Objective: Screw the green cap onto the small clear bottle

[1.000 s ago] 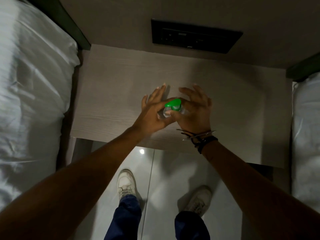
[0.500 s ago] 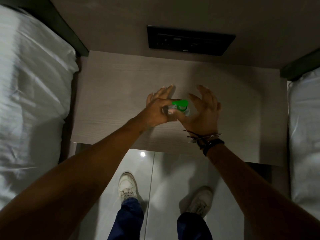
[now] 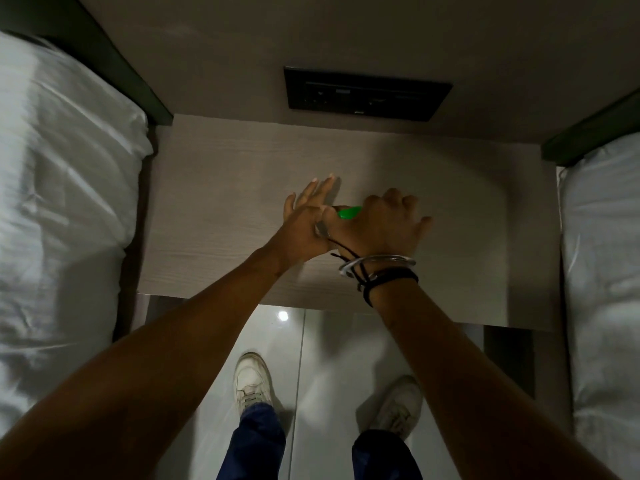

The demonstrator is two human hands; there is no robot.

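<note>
The green cap (image 3: 349,213) shows as a bright sliver between my two hands, above the middle of the pale wooden bedside table (image 3: 221,202). My right hand (image 3: 379,225) is turned over the cap, palm down, fingers curled around it. My left hand (image 3: 306,220) pinches the small clear bottle (image 3: 320,231) below the cap with thumb and forefinger, its other fingers stretched out. Only a glint of the bottle is visible; the rest is hidden by both hands.
White bedding lies on the left bed (image 3: 59,209) and the right bed (image 3: 602,258), flanking the table. A black switch panel (image 3: 363,93) sits on the wall behind. Below the table's front edge are glossy floor tiles and my white shoes (image 3: 251,379).
My right hand has rotated over the cap, from fingers spread beside it to knuckles up covering it. The cap is now mostly hidden. The left hand keeps its hold on the bottle.
</note>
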